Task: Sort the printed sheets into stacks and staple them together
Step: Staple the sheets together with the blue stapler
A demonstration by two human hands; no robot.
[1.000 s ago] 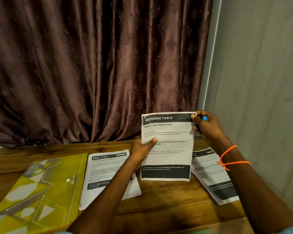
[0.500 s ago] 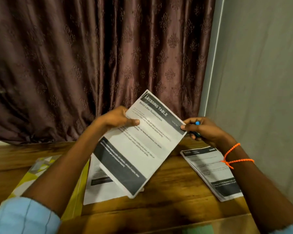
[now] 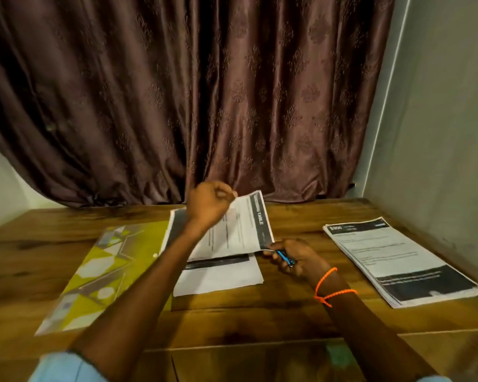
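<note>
**Sorting under way, stapling not yet done on this set**

You are holding a printed set (image 3: 232, 230) just above the wooden table (image 3: 287, 312), turned sideways so its dark header band runs along the right edge. Your left hand (image 3: 209, 202) has its fingers curled round the far top edge of the set, pinching it. Your right hand (image 3: 294, 257) grips a small blue stapler (image 3: 286, 257) and meets the set at its near right corner; whether the stapler's mouth is already over the paper is too small to tell.

Under the held set lies a sheet on the table (image 3: 218, 277), partly covered, so that pile is started but thin. To your right a thick stack (image 3: 400, 263) rests well apart from your hands, its edges fairly square; it looks like the bulk of the pages, though you cannot tell from here whether it is sorted or stapled. A yellow-green folder (image 3: 100, 268) lies to your left, touching or just beside the lower sheet.

By this reckoning you are in the middle of the job: one set is lined up for its staple, and most of the paper on the right probably remains to be gone through. Mind that the corner stays squared before you press, or the pages may fasten crooked.
</note>
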